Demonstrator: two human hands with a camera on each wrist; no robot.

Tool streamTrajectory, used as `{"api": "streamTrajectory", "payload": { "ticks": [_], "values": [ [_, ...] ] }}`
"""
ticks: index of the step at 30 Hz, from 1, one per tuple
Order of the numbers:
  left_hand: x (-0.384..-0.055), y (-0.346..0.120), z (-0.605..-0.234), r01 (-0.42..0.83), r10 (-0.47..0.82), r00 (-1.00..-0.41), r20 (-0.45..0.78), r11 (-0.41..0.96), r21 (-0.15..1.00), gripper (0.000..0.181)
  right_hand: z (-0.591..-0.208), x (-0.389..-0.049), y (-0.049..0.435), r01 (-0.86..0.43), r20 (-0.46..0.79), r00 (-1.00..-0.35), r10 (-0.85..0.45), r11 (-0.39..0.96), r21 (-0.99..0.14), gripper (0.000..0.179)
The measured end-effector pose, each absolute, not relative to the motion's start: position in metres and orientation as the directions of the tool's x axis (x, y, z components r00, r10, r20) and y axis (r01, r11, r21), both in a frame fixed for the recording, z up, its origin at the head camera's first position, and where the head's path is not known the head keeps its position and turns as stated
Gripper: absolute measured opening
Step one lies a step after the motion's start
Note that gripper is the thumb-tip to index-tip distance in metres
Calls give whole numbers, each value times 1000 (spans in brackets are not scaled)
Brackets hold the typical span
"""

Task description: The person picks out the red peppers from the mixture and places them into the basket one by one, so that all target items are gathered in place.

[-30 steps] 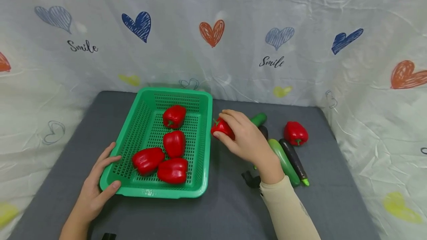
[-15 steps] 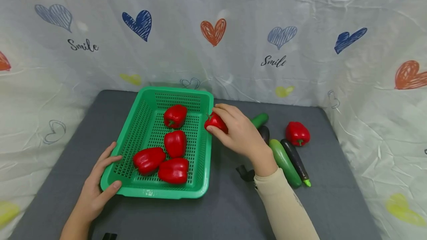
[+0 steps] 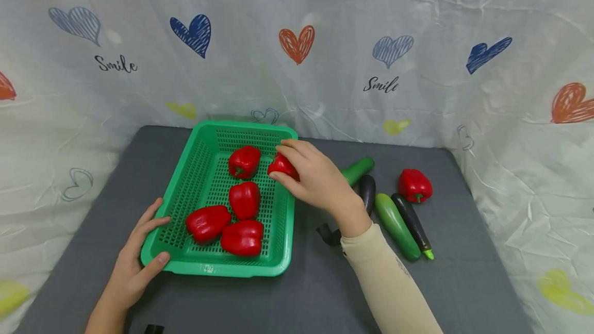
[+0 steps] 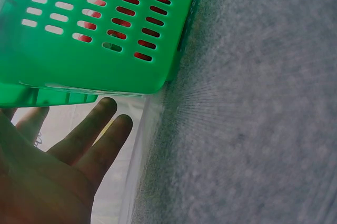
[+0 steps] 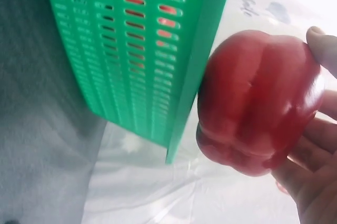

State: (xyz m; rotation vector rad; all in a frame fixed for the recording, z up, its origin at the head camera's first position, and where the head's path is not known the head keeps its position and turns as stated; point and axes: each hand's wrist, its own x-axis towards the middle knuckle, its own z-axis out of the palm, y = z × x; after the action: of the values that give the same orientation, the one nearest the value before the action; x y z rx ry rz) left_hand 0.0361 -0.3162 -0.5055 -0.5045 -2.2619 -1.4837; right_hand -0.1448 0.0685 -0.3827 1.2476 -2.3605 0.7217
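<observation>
In the head view my right hand [image 3: 317, 177] grips a red bell pepper [image 3: 282, 167] over the right rim of a green basket [image 3: 291, 231]. The right wrist view shows this bell pepper [image 5: 258, 100] between thumb and fingers, above the rim level. My left hand [image 3: 132, 262] rests at the basket's near left corner, fingers and thumb spread over the rim. Seen from the left wrist, its fingers are fairly straight beside the basket's wall [image 4: 79, 61]. Several red bell peppers lie inside the basket, one at the back [image 3: 244, 162] and others nearer the front [image 3: 242, 238].
Right of the basket lie a green zucchini [image 3: 396, 226], a dark eggplant [image 3: 413, 226], a second eggplant [image 3: 367, 192], a cucumber-like green vegetable [image 3: 357, 170] and another red bell pepper [image 3: 415, 185]. A heart-printed white sheet [image 3: 334, 92] hangs behind the grey table [image 3: 464, 272].
My right hand has carried the bell pepper leftward from beside the basket to over its right rim. The left hand has stayed at the basket's corner.
</observation>
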Motion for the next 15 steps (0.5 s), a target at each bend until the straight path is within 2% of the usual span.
{"api": "streamTrajectory", "payload": {
  "ticks": [6,12,15],
  "values": [
    [36,-317,-508,495,87,-860,502,377,783,64,-386,-147,57,-839,538,-539,-648,472,-271,57],
    [35,-318,-509,497,85,-859,504,368,785,64,-388,-149,46,-859,565,-507,-651,439,-264,57],
    [35,-318,-510,498,86,-859,504,369,785,64,-391,-149,43,-855,555,-516,-653,434,-285,59]
  ]
}}
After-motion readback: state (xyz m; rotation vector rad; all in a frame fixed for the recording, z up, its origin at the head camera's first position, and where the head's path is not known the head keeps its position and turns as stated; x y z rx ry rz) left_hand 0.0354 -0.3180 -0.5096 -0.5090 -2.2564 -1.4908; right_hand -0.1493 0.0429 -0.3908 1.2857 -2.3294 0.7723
